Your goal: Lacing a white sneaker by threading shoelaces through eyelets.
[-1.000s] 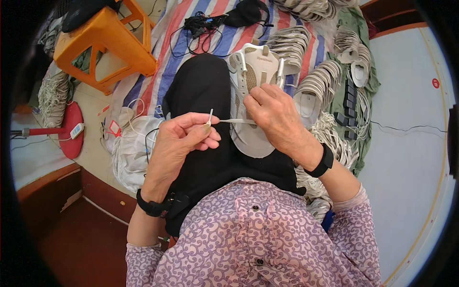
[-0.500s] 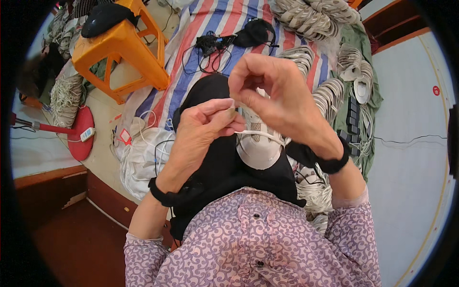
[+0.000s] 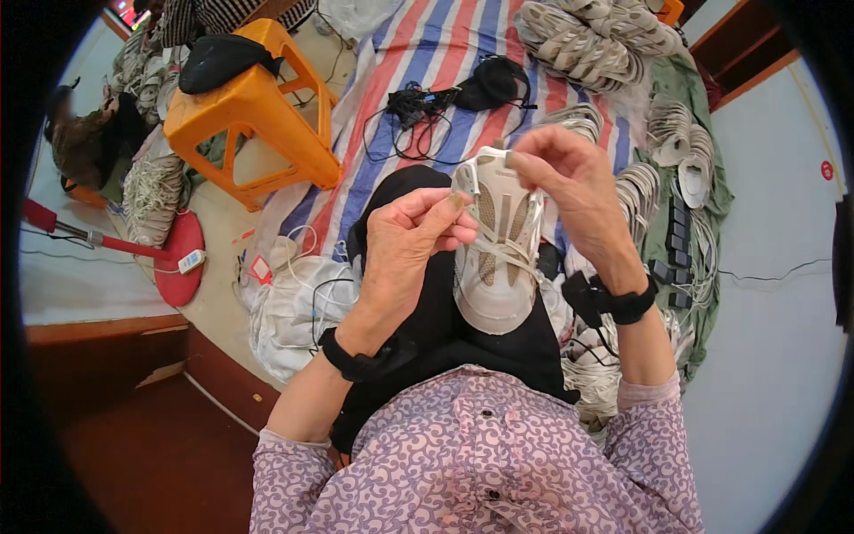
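A white and beige sneaker (image 3: 496, 298) rests on my lap, its rounded toe toward me and its opening facing away. A pale shoelace (image 3: 509, 249) crosses its tongue. My left hand (image 3: 411, 233) is beside the shoe's left edge, thumb and forefinger pinched on the lace. My right hand (image 3: 574, 182) reaches over the far right of the shoe, its thumb and fingertips closed at the upper end of the lacing edge. What lies between those right fingertips is too small to make out. Black bands circle both wrists.
A striped sheet (image 3: 418, 53) covers the floor ahead, bearing a black cap (image 3: 494, 82) and tangled black cables (image 3: 418, 102). Stacked shoe parts (image 3: 583, 44) lie at the far right. An orange stool (image 3: 249, 116) stands left, near a red round base (image 3: 181, 267) and white bags (image 3: 298, 311).
My right hand has lowered and moved right, to the shoe's far edge, uncovering the tongue. The lace strand over the toe now lies higher across the tongue. The whole view has shifted slightly.
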{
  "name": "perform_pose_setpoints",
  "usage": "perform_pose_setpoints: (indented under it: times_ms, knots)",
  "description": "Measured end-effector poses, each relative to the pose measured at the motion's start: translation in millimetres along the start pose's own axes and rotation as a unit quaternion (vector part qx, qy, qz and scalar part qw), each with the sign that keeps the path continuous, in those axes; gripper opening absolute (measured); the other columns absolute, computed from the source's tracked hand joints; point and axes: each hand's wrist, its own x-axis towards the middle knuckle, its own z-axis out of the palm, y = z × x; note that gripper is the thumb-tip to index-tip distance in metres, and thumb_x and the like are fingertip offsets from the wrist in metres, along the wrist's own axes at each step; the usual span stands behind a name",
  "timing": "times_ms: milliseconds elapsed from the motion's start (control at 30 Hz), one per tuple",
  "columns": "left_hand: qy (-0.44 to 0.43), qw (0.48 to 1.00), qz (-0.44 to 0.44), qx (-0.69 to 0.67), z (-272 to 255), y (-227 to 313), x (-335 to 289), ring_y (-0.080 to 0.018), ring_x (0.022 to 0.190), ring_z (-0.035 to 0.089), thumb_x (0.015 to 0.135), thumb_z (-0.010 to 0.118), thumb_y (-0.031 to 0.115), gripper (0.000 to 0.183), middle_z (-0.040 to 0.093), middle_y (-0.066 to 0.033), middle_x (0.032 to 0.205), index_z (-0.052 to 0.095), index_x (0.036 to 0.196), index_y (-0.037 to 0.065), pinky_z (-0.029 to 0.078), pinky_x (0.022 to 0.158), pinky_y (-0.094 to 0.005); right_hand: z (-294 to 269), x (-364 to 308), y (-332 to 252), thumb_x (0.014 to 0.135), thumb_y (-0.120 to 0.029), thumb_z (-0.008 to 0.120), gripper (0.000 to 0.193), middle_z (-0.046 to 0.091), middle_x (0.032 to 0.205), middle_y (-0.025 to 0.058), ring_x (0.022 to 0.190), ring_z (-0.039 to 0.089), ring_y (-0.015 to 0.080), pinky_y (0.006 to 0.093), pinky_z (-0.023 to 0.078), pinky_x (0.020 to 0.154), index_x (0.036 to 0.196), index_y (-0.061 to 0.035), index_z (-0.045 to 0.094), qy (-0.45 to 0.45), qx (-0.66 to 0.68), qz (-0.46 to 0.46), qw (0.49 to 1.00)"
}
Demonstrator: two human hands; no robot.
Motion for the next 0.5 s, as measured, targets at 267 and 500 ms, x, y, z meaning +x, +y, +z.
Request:
perform_pose_setpoints:
  times_ms: [267,500]
  knots:
    - [0.093,0.963,0.194,0.163,-39,37,11,0.0005,0.058,0.036,0.097,0.063,0.016,0.018,0.070,0.0009,0.083,0.071,0.106,0.003,0.027,0.052,-0.0169,-44,-47,51,0.092,-0.011,0.070,0.010,0.061,0.073,-0.0031,0.060,0.052,0.0011,0.0164,0.042,0.040,0.096,-0.0025,0.067,0.048,0.033,0.102,0.993]
    - [0.199,0.550,0.432,0.686,-159,298,-11,-0.0150,0.112,0.055,0.099,0.047,0.003,0.029,0.061,-0.0096,0.131,0.067,0.120,0.004,0.042,0.096,-0.0268,-70,-71,64,0.091,-0.010,0.071,0.009,0.062,0.075,-0.0035,0.061,0.052,0.0013,0.0155,0.041,0.050,0.095,-0.0021,0.067,0.073,0.056,0.092,0.992]
